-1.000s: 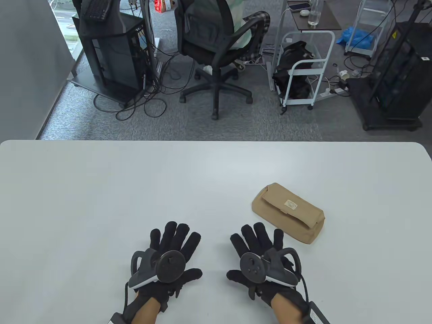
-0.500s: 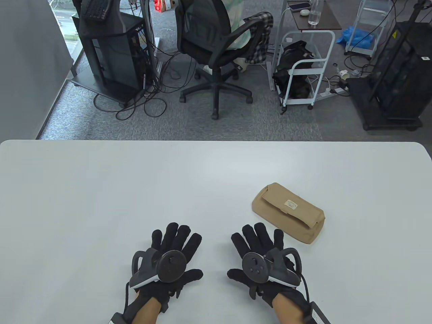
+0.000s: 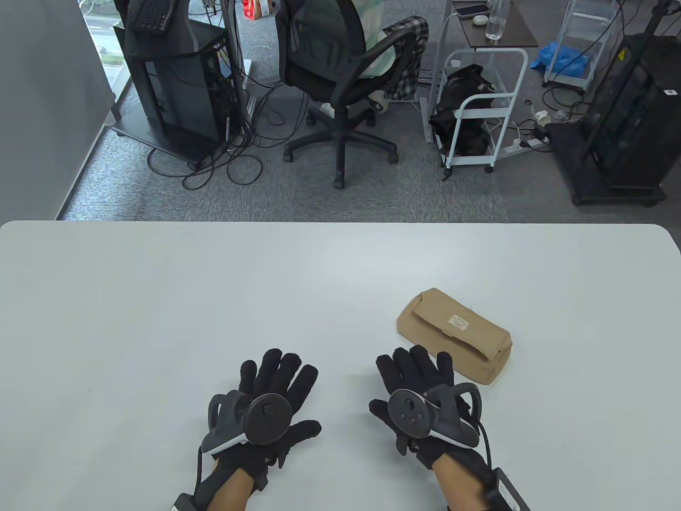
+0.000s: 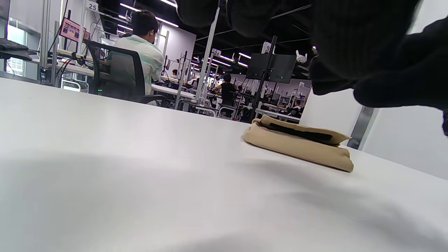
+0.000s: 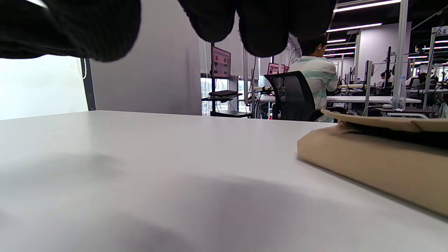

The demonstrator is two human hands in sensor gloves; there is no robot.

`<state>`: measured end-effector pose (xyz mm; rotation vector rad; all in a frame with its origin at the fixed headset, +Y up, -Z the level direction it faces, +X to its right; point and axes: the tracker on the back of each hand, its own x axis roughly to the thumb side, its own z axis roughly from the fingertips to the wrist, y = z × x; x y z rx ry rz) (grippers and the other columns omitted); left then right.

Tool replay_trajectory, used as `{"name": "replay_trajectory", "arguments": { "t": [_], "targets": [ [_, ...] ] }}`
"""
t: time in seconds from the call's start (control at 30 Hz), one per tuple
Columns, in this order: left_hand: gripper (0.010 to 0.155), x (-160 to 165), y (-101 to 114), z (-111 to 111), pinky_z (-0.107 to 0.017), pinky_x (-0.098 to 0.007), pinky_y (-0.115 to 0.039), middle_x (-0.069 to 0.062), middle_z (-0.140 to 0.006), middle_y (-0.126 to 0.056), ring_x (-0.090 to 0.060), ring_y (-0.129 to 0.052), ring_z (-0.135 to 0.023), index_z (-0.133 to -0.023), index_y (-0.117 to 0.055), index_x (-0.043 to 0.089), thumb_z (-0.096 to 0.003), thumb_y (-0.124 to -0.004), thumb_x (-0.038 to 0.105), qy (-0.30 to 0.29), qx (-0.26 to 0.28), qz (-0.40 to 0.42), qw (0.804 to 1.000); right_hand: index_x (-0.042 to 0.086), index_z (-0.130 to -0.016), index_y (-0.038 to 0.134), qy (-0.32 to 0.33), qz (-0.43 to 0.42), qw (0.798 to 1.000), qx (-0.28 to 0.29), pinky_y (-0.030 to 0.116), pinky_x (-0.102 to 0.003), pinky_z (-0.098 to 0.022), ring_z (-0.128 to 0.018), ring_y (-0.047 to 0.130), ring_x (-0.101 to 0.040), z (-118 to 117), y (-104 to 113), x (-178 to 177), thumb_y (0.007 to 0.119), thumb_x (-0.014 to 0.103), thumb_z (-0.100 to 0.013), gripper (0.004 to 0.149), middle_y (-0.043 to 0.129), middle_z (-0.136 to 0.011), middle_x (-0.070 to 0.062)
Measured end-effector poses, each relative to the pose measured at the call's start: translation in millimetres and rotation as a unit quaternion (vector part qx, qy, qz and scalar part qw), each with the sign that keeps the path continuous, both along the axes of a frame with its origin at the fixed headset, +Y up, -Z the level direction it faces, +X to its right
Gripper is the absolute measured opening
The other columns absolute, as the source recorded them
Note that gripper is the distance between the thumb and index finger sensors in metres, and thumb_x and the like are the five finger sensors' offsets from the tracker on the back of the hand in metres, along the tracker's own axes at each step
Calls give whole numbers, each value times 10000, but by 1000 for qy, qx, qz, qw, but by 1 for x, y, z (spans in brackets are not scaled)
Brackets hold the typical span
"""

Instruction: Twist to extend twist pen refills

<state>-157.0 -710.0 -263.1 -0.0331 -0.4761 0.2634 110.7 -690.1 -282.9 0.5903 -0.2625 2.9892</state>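
Note:
A tan fabric pencil pouch [image 3: 455, 334] with its flap shut lies on the white table [image 3: 213, 298], right of centre. It also shows in the left wrist view [image 4: 297, 145] and the right wrist view [image 5: 378, 157]. No pen is in view. My left hand [image 3: 276, 383] lies flat on the table with fingers spread, holding nothing. My right hand [image 3: 415, 372] is open and empty, slightly above the table, its fingertips [image 3: 444, 363] just short of the pouch's near edge.
Beyond the table's far edge stand an office chair [image 3: 340, 80] with a seated person, a computer stand [image 3: 175, 80] and a white trolley [image 3: 479, 101].
My right hand has moved a little right and forward toward the pouch and has lifted slightly. My left hand has not moved.

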Motion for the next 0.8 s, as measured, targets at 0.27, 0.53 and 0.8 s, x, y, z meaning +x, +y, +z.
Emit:
{"name": "replay_trajectory", "arguments": {
  "t": [0.27,0.53,0.8],
  "targets": [
    [899,-5,2,0,-682,-707,-238,-192,-1175,-383,-481,-261,-1090,-1121,-476,206,-386,-788,619,13,-3,12,1000,93,-1050,630,-58,24,998,-9,459,-792,-638,-939,589,-524,-35,32,28,792,588,-443,800,689,-1038,-247],
    [891,-6,3,0,-682,-707,-249,-198,-1173,-398,-486,-273,-1088,-1121,-485,200,-391,-787,613,20,3,6,1000,80,-1081,586,-149,71,982,-95,476,-787,-638,-938,582,-557,-91,31,69,815,653,-404,916,647,-1069,-292],
    [889,-10,2,-2,-683,-707,-253,-197,-1174,-401,-486,-278,-1090,-1120,-487,203,-391,-787,614,35,-2,4,999,116,-1125,450,-204,83,954,-204,442,-798,-648,-970,504,-569,-136,-2,104,840,706,-363,1040,544,-1117,-289]
  ]
}}
